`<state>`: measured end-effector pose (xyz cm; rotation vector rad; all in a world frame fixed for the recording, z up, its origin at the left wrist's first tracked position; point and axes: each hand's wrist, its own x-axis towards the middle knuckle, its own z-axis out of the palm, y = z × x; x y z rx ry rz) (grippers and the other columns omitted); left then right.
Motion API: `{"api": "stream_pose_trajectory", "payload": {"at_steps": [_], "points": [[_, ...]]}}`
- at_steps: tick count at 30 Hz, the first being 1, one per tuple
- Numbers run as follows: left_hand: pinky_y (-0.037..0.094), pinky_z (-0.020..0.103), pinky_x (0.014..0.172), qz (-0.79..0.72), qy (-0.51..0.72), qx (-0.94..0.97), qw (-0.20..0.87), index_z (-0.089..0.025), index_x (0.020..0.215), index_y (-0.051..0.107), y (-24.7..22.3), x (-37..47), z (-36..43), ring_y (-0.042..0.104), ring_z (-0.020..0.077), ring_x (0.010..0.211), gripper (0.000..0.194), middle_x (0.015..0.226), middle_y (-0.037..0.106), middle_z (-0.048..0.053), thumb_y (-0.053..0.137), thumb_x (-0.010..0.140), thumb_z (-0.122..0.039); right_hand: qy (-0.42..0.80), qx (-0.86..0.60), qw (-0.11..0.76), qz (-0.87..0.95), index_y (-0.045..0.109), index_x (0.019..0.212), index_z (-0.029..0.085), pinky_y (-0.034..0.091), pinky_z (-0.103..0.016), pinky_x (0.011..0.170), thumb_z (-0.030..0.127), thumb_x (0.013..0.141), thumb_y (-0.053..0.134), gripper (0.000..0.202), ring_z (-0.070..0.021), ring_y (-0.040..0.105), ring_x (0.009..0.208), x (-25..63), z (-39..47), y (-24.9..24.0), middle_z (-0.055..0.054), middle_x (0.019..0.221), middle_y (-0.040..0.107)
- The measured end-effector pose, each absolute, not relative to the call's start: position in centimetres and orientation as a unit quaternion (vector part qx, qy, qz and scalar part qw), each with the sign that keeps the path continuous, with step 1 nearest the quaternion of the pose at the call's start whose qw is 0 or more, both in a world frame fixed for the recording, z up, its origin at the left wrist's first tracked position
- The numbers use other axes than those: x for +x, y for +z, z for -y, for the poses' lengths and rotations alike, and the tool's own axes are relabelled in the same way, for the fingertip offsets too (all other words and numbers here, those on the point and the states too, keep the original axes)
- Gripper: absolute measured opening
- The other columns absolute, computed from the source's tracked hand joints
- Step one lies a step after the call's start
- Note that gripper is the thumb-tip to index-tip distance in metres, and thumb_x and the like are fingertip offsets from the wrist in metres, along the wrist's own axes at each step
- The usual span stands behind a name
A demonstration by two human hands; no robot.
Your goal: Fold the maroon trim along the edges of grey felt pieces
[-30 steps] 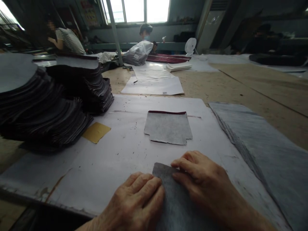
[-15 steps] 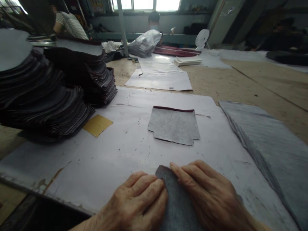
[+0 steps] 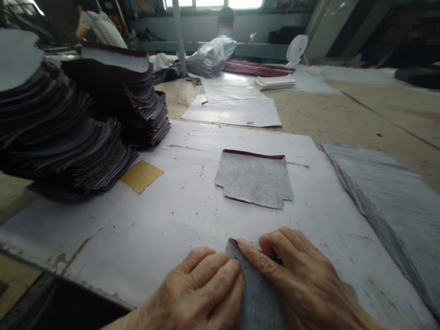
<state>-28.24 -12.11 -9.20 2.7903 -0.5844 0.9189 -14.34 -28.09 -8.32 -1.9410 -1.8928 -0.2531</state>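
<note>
Close to me lies a grey-backed fabric piece (image 3: 256, 284) with a dark maroon edge, its near end running out of view. My left hand (image 3: 206, 282) presses on its left side, fingers together and curled over it. With its index finger stretched to the far maroon corner, my right hand (image 3: 299, 270) grips the right edge, the other fingers bent. Beyond the hands, a second grey panel (image 3: 254, 178), with a maroon strip along its far edge and notched near corners, rests flat on the white work sheet (image 3: 178, 197).
Tall stacks of dark fabric pieces (image 3: 68, 137) stand at left, beside a gold-coloured square (image 3: 141, 176). Layered grey sheets (image 3: 385, 192) lie at right. Farther back are white paper sheets (image 3: 233, 112), a plastic bag (image 3: 209, 59), a white fan (image 3: 296, 49) and a seated person (image 3: 226, 27).
My right index finger has extended onto the piece's far corner, where the maroon edge now shows folded, while the other right fingers have curled. The whole view has shifted slightly.
</note>
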Motion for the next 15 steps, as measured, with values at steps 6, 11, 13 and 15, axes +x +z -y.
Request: {"api": "stream_pose_trajectory", "payload": {"at_steps": [6,11,13,15], "points": [[0.055,0.036,0.080,0.188,0.296,0.934,0.064,-0.008,0.096,0.064,-9.36,-28.46,12.25,0.061,0.0229,0.094,0.021,0.098,0.066,0.010,0.048,0.082,-0.008,-0.098,-0.700,0.196,0.680,0.050,0.122,0.014,0.035,-0.034,0.061,0.009,0.086,0.032,0.041,-0.0183,0.042,0.071,-14.33,27.98,-8.12,-0.008,0.081,0.047],[0.052,0.034,0.082,0.182,0.304,0.932,0.074,-0.011,0.092,0.064,-9.40,-28.46,12.16,0.061,0.0200,0.091,0.024,0.096,0.067,0.008,0.042,0.085,-0.007,-0.101,-0.715,0.184,0.666,0.053,0.120,0.014,0.037,-0.035,0.062,0.012,0.087,0.032,0.039,-0.0198,0.042,0.072,-14.91,27.98,-7.94,-0.008,0.081,0.051],[0.049,0.036,0.086,0.163,0.329,0.926,0.089,-0.012,0.091,0.064,-9.60,-28.51,12.05,0.061,0.0187,0.089,0.023,0.094,0.067,0.006,0.042,0.085,-0.008,-0.104,-0.720,0.177,0.663,0.054,0.119,0.014,0.037,-0.036,0.061,0.013,0.087,0.031,0.039,-0.0199,0.042,0.070,-15.06,27.95,-7.89,-0.009,0.081,0.052],[0.045,0.040,0.089,0.146,0.360,0.916,0.101,-0.011,0.095,0.063,-9.83,-28.51,11.87,0.060,0.0194,0.090,0.023,0.096,0.066,0.007,0.042,0.085,-0.009,-0.106,-0.722,0.172,0.661,0.056,0.117,0.014,0.038,-0.036,0.061,0.014,0.088,0.032,0.038,-0.0200,0.043,0.070,-15.10,27.90,-7.78,-0.008,0.080,0.053]]}}
